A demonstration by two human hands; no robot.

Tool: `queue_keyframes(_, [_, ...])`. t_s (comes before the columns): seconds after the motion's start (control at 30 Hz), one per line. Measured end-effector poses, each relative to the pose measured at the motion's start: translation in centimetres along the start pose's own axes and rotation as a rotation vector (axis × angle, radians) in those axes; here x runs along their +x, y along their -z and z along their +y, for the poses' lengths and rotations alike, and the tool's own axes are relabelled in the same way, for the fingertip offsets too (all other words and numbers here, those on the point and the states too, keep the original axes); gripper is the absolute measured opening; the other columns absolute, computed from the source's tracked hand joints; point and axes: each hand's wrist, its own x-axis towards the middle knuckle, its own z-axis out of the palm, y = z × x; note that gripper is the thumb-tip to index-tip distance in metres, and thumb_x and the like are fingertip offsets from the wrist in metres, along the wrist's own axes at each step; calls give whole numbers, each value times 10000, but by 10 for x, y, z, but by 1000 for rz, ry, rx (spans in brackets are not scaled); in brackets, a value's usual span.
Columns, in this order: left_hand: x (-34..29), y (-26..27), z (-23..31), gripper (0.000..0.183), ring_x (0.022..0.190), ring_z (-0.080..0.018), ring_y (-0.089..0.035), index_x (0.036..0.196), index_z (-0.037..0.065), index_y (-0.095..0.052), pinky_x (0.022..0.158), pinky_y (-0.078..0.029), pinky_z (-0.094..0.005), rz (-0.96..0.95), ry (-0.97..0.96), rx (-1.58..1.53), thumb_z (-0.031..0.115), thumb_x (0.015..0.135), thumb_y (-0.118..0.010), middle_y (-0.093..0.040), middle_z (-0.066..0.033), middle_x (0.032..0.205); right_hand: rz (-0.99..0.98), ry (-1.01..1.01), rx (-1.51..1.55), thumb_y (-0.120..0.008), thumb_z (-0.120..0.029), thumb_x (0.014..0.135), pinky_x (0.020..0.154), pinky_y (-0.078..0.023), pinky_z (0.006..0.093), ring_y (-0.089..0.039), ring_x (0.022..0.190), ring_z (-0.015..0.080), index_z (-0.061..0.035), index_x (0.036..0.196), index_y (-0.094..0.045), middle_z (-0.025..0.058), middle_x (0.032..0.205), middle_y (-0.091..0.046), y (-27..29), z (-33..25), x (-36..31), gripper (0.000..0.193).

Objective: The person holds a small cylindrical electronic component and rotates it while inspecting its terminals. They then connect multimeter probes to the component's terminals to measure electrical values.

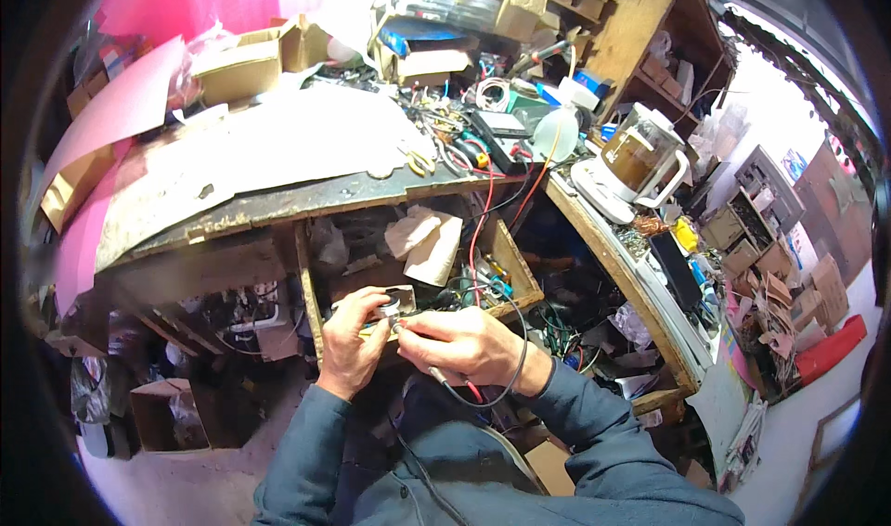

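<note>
My left hand is closed around a small round metallic part, held up between thumb and fingers over an open drawer. Beside it, my right hand grips test probes, its fingertips meeting the part. A grey-black probe sticks out below that hand, and a red probe end shows next to it. From the bench a red lead runs down to my right hand, while a black lead loops around it. My fingers hide the probe tips.
The open drawer holds a crumpled cloth and tangled wires. On the cluttered bench, a white sheet lies near pliers and a dark meter-like device. A glass coffee maker stands at the right; a cardboard box sits lower left.
</note>
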Motion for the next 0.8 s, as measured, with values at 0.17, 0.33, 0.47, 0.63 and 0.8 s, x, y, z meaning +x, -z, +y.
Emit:
queue_keyframes(0.17, [0, -2, -4, 351, 1144, -258, -711, 1217, 1, -671, 972, -602, -351, -29, -55, 104, -80, 876, -685, -680, -162, 1282, -19, -17, -37, -777, -53, 856, 693, -615, 365, -723, 855, 291, 3, 1195, -671, 125, 1043, -676, 4, -1, -4, 360])
queue_keyframes(0.33, [-1, -3, -3, 354, 1152, -337, -709, 1217, 6, -682, 984, -578, -396, -36, 0, 26, -18, 868, -734, -708, -185, 1255, -25, -16, -18, -786, -40, 880, 720, -632, 373, -744, 877, 307, 27, 1210, -681, 148, 1074, -705, 4, -1, -5, 353])
queue_keyframes(0.47, [0, -5, 3, 358, 1147, -329, -713, 1221, 11, -685, 983, -579, -393, -24, 10, 1, -29, 869, -730, -706, -180, 1260, -26, -18, -1, -771, -42, 845, 691, -616, 378, -724, 859, 306, 2, 1179, -667, 129, 1037, -668, 4, -1, -6, 352])
queue_keyframes(0.63, [-1, -2, 3, 342, 1131, -326, -719, 1203, 7, -687, 958, -586, -386, -37, -19, 52, -32, 866, -729, -704, -182, 1262, 2, 2, 7, -750, -48, 771, 643, -586, 385, -688, 829, 299, -34, 1135, -638, 96, 969, -603, 4, -1, -3, 380])
queue_keyframes(0.8, [3, -4, 0, 325, 1115, -321, -722, 1184, 2, -684, 931, -592, -380, -35, -34, 59, -32, 863, -729, -707, -186, 1250, -1, -12, 4, -775, -31, 884, 684, -611, 377, -741, 840, 301, -7, 1155, -691, 135, 1039, -709, 8, 2, -3, 284])
